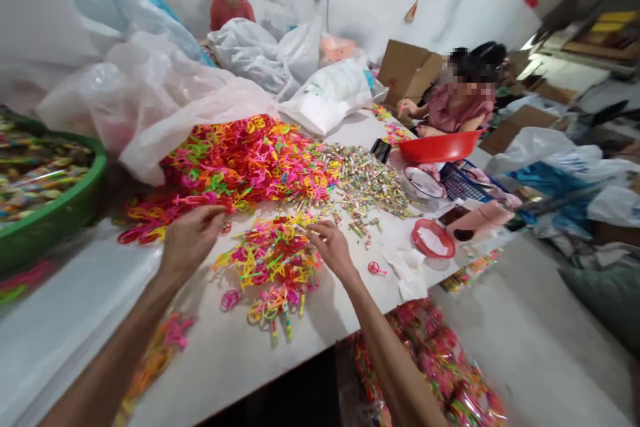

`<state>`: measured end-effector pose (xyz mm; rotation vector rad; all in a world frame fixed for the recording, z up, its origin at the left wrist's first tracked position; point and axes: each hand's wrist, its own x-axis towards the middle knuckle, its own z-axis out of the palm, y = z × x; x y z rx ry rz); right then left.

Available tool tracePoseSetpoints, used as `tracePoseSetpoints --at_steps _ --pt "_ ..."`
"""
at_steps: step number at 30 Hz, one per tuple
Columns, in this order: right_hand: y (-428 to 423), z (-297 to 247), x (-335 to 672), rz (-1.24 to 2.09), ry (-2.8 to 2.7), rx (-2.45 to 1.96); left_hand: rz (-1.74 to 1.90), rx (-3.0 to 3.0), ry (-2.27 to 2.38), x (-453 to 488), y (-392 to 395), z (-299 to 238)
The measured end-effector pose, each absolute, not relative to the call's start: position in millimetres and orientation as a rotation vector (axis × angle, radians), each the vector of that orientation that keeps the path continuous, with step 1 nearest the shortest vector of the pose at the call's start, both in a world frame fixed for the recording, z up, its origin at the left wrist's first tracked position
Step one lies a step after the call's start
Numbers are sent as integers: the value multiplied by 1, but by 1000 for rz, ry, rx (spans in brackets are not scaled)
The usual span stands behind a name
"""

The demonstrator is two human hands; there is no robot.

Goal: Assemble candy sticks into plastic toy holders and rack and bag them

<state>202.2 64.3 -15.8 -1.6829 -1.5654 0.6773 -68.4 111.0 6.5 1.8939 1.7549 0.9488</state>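
My left hand [190, 240] rests on the white table [235, 347], its fingers curled and pinched at the edge of the big heap of neon plastic toy pieces [240, 160]; what it pinches is too small to name. My right hand [331, 247] reaches into a smaller pile of the same pink, yellow and green pieces [273, 263], fingers closed in a pinch on a thin stick-like piece. A pile of small wrapped rolls [370, 183] lies beyond the right hand.
A green basin [60, 213] of packets stands at left, plastic bags [165, 93] behind the heap. A red bowl [440, 145], a red lid [433, 238] and a pink cup [480, 217] sit at right. A person sits at the far table end, another farther back. A bag of toys [440, 367] lies below.
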Motion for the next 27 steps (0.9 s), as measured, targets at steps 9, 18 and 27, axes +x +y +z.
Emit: tracePoseSetpoints --at_steps 9,18,27 --pt "86 -36 288 279 -1466 -2455 149 2323 1938 -93 143 -44" --pt "62 -44 266 262 -1417 -2334 301 2044 1991 -102 123 -43" --pt "14 -8 175 1042 -959 -1418 719 1560 1758 -114 115 -39"
